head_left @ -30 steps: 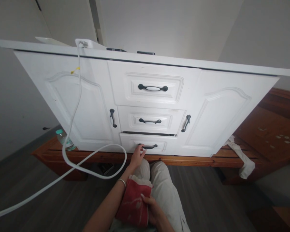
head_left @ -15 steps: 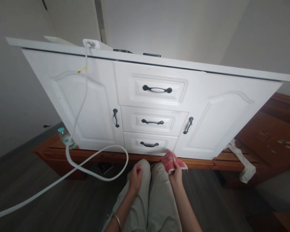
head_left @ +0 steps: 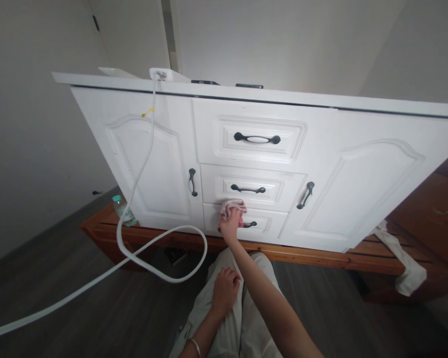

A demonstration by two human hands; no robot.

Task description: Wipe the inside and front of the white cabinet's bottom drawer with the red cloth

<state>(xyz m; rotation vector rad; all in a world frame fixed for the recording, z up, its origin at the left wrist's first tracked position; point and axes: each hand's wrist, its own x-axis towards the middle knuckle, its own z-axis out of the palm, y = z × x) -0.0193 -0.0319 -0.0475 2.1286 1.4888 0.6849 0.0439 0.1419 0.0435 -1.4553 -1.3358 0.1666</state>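
Note:
A crumpled pink-and-white cloth [head_left: 234,205] is gripped in my right hand [head_left: 230,224], against the front of the bottom drawer [head_left: 271,223] of a white cabinet. My right hand and the cloth hide the left part of that drawer's dark handle [head_left: 251,224]. Just above is the middle drawer's handle [head_left: 248,189]. My left hand [head_left: 224,291] rests on my thigh with its fingers loosely bent and nothing in it. Over the left forearm crosses no other object, and a bangle [head_left: 196,345] circles the wrist.
A thick white cable [head_left: 164,273] loops in front of the cabinet's left side, up to a white power strip [head_left: 160,74] on top. A water bottle [head_left: 125,211] stands on the wooden bench [head_left: 306,256] beneath. White fabric [head_left: 406,263] hangs over the bench at right.
My right hand has moved up and left with the cloth, from above my knee to the bottom drawer front. My left hand has lowered onto my thigh. The view has shifted slightly.

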